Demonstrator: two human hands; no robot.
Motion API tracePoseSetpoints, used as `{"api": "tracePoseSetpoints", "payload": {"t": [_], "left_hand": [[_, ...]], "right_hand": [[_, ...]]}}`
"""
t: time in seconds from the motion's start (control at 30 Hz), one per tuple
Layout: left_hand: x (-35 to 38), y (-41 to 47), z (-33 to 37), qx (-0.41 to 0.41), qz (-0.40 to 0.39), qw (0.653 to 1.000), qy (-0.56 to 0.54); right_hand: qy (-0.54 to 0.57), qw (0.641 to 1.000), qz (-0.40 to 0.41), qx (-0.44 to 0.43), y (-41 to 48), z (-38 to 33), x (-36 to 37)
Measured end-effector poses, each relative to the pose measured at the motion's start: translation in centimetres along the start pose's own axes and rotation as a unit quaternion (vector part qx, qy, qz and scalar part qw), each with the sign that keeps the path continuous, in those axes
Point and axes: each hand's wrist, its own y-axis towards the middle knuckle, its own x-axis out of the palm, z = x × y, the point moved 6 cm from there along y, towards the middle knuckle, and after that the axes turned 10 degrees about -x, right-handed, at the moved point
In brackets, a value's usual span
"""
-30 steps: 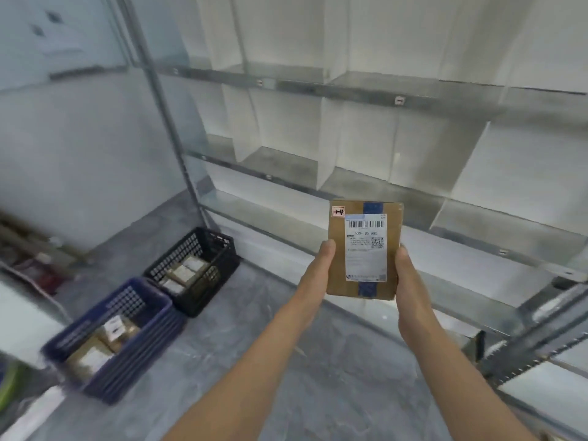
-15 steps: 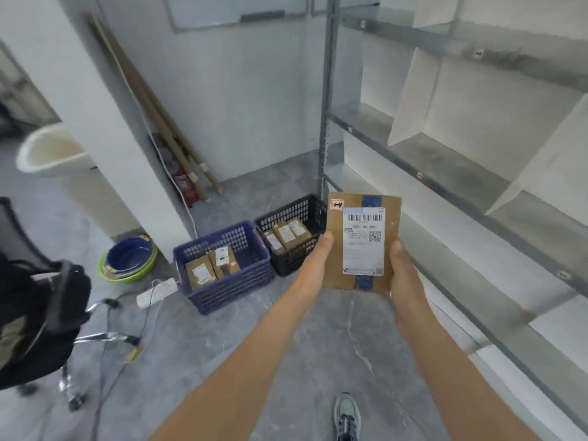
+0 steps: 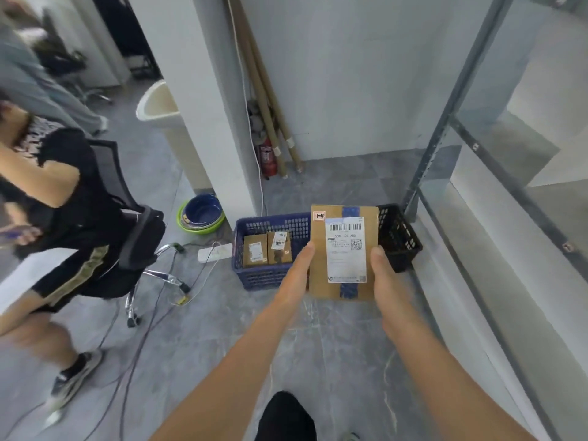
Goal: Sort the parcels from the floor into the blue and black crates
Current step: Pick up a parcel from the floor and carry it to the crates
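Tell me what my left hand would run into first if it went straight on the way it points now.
Probably the blue crate: the left hand, gripping the left edge of the parcel, points forward toward its right end, beside the small parcels inside. Depth is hard to judge from this view.

A grey marbled tile floor (image 3: 337, 348) is bounded by white walls and a white pillar (image 3: 197, 100). A grey metal shelving rack (image 3: 440, 122) is set along the right. Cardboard tubes (image 3: 261, 78) are leaned in the corner beside a red fire extinguisher (image 3: 269, 159). At the left, an office chair (image 3: 140, 240) is occupied, and cables (image 3: 152, 316) are trailed beneath it. Everything is lit softly and evenly.
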Motion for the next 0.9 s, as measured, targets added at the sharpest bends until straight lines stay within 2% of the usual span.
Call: {"api": "tracePoseSetpoints", "payload": {"t": [0.23, 0.6, 0.9], "left_hand": [[-5.3, 10.8, 1.2, -0.073, 0.056, 0.996, -0.002], [-11.8, 28.7, 5.0, -0.200, 0.055, 0.978, -0.036], [-13.3, 40.2, 5.6, -0.248, 0.084, 0.964, -0.041]], "right_hand": [[-0.018, 0.995, -0.078, 0.057, 10.6, 3.0, 6.8], [-0.063, 0.983, -0.056, 0.163, 26.6, 7.1, 16.4], [-0.106, 0.967, -0.069, 0.221, 37.3, 10.4, 20.1]]}}
